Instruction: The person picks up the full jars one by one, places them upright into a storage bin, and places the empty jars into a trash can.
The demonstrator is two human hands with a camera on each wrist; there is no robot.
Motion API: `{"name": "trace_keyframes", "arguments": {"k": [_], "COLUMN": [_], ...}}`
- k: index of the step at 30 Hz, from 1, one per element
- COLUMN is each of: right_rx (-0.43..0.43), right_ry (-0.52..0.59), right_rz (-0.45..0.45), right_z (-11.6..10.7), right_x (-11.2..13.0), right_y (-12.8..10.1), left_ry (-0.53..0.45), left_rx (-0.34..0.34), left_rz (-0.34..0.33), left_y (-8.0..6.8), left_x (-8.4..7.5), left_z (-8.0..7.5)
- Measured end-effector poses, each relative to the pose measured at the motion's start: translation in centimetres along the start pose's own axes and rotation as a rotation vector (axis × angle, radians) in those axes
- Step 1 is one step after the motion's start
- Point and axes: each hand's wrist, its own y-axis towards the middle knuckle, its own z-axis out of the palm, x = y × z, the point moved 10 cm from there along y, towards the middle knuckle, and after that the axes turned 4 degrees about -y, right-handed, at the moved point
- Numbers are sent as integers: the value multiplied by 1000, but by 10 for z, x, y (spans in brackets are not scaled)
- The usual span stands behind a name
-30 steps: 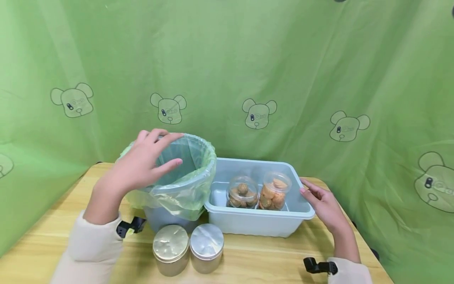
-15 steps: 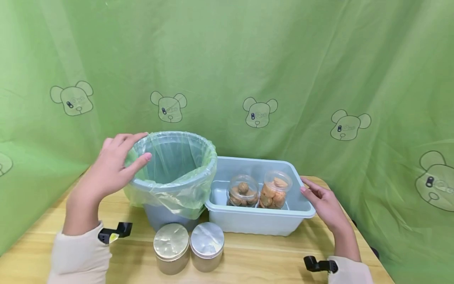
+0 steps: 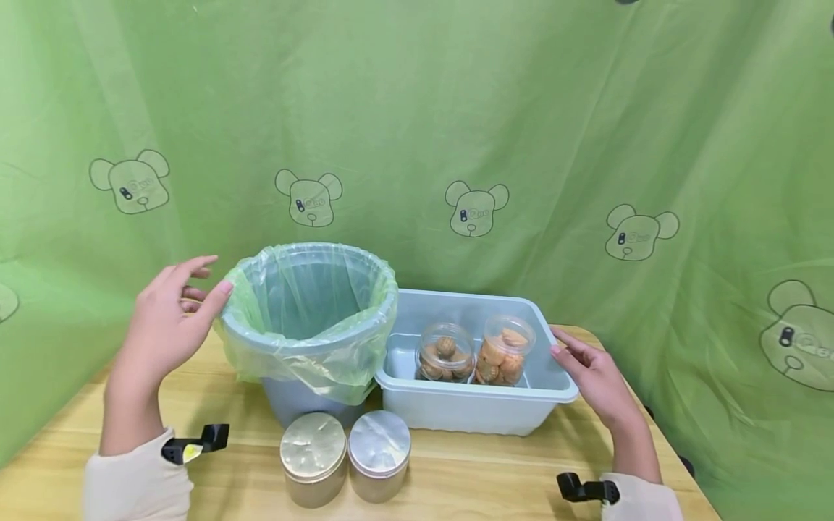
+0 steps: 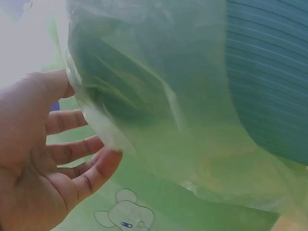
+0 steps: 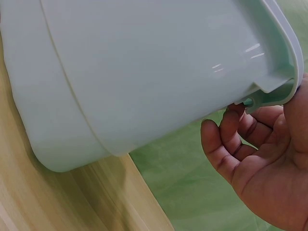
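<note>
A blue bin point(image 3: 280, 394) stands on the table, its rim covered by a thin, pale green plastic bag point(image 3: 332, 369). My left hand point(image 3: 166, 318) is at the bin's left side, fingers spread and loosely bent, with the fingertips against the bag's edge in the left wrist view. Right of the bin is a light blue rectangular tub point(image 3: 462, 412). My right hand point(image 3: 599, 380) grips its right end, thumb on the rim and fingers curled beneath it. Inside the tub are a clear jar of brown, walnut-like balls point(image 3: 446, 354) and another jar of orange-brown pieces point(image 3: 504, 354).
Two round canisters stand in front of the bin, one with a gold lid point(image 3: 314, 445), the other with a silver lid point(image 3: 380, 441). A green curtain point(image 3: 391, 130) with bear-head prints hangs behind the wooden table point(image 3: 482, 470).
My left hand has moved left, from over the bin's opening to the outside of its left rim. My right hand stays on the tub, and the containers have not moved.
</note>
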Motion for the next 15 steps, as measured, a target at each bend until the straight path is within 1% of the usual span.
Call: {"name": "trace_keyframes", "arguments": {"k": [5, 7, 9, 11, 15], "right_rx": [-3, 0, 3, 5, 9], "right_ry": [-1, 4, 8, 5, -6], "right_rz": [2, 4, 6, 6, 1], "right_z": [1, 1, 2, 2, 1], "right_x": [-1, -1, -1, 0, 2], "right_y": [0, 0, 0, 0, -1], "left_ry": [-64, -94, -129, -187, -264], "left_rx": [-41, -40, -43, -49, -80], "left_rz": [-106, -139, -168, -185, -224], "left_y": [-5, -6, -7, -7, -9], "left_x": [16, 21, 24, 26, 30], "left_z": [-1, 0, 2, 4, 6]}}
